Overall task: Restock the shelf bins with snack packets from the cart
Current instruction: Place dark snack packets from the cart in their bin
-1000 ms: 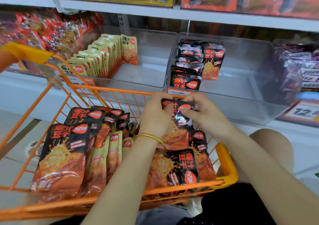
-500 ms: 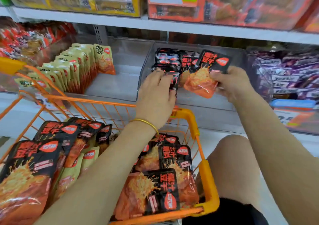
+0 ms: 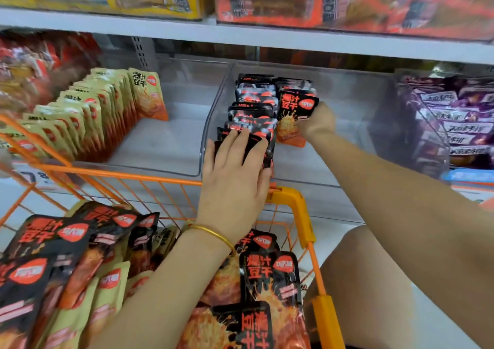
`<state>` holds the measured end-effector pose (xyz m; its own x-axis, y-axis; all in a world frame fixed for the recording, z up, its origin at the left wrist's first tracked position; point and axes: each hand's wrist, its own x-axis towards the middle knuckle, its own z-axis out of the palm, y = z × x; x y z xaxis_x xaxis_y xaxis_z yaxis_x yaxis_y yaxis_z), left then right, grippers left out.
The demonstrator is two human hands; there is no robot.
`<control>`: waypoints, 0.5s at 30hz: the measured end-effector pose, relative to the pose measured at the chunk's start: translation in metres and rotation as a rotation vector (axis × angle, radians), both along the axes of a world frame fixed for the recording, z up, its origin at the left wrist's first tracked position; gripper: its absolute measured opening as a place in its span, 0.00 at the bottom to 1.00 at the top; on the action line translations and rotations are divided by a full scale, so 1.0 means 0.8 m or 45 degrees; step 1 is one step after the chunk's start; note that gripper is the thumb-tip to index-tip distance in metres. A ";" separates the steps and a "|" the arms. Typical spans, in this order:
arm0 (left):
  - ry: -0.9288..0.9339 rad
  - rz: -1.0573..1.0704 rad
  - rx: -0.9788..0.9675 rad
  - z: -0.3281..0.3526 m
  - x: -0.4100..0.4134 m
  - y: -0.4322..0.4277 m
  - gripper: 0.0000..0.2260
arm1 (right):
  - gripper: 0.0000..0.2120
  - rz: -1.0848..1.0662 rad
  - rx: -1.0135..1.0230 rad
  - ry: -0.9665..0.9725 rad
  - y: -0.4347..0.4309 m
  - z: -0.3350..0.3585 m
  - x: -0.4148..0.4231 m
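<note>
One packet (image 3: pixel 297 108) partly over right hand (image 3: pixel 318 122)

Left hand (image 3: pixel 235 172) palm down, fingers straight, forearm extended forward, right arm outstretched, right hand (image 3: pixel 316 122) pinching black snack packet (image 3: pixel 296 106)

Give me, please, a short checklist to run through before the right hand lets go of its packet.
1. Right hand grips the black packet: ok.
2. Packet is inside the clear bin, beside the row of black packets: ok.
3. Left hand lies flat on the row's front: ok.
4. Packet's bottom edge rests on the bin floor: cannot tell.
5. Bare room in the bin to the right of the packet: ok.
6. More black packets wait in the cart: ok.
</note>
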<state>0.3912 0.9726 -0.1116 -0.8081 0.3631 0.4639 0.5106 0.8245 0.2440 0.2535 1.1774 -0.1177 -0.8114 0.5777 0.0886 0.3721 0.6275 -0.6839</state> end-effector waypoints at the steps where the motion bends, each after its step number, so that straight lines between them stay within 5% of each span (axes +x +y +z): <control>1: -0.003 -0.002 0.006 0.000 -0.001 0.000 0.23 | 0.21 -0.009 0.001 -0.001 -0.001 -0.002 -0.003; 8: 0.023 -0.005 0.021 0.003 0.001 -0.005 0.22 | 0.30 -0.111 -0.041 -0.004 -0.004 0.009 0.011; 15: 0.058 -0.049 0.068 0.040 0.019 -0.039 0.16 | 0.10 0.335 -0.155 0.393 -0.050 0.072 0.133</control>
